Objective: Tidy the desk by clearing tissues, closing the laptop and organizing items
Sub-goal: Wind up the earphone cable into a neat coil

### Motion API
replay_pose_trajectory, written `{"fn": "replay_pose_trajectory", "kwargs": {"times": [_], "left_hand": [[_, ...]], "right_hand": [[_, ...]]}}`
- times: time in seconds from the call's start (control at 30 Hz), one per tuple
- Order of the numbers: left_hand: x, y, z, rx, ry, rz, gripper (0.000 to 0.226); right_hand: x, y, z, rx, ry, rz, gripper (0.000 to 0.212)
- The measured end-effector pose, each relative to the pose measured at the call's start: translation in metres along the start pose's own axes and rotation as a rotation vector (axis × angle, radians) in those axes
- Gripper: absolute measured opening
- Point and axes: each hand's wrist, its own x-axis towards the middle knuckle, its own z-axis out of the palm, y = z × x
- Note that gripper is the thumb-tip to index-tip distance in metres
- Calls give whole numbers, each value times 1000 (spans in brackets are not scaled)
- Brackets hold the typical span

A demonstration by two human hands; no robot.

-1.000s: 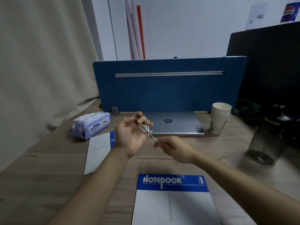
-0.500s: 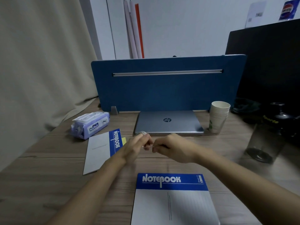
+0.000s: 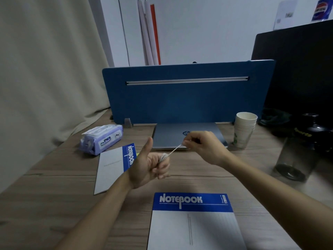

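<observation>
Since half a second ago our hands have pulled apart, stretching the white cord [image 3: 174, 150] taut at frame centre. Nearest, a blue-topped notebook [image 3: 193, 224] lies bottom centre on the desk [image 3: 54, 204]. Our left hand [image 3: 146, 164], thumb up, has fingers curled with thin cord coiled round them. Our right hand [image 3: 202, 146] pinches the cord's free end. Farther back sits the closed silver laptop [image 3: 171, 135], wipes pack [image 3: 102, 138] to its left.
</observation>
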Motion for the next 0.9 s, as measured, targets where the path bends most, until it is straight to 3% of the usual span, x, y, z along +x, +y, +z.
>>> {"fn": "replay_pose_trajectory", "kwargs": {"times": [0.1,0.23,0.37,0.53,0.63,0.8,0.9], "left_hand": [[-1,10,3,-281,-61,87,79],[2,23,9,-659,-101,217,79],[8,32,13,-800,62,339,75],[12,34,12,-749,338,393,72],[14,28,13,-558,442,353,68],[16,14,15,-52,461,236,68],[16,7,16,136,438,144,70]], "right_hand": [[-4,5,7,12,44,53,14],[-15,3,23,9,-52,61,17],[-23,-8,40,-34,-123,5,22],[-34,-20,45,-33,-172,-73,26],[-37,-24,43,-68,-166,-117,26],[-37,-23,39,-142,-95,-167,18],[-36,-21,35,-185,-10,-166,15]]}}
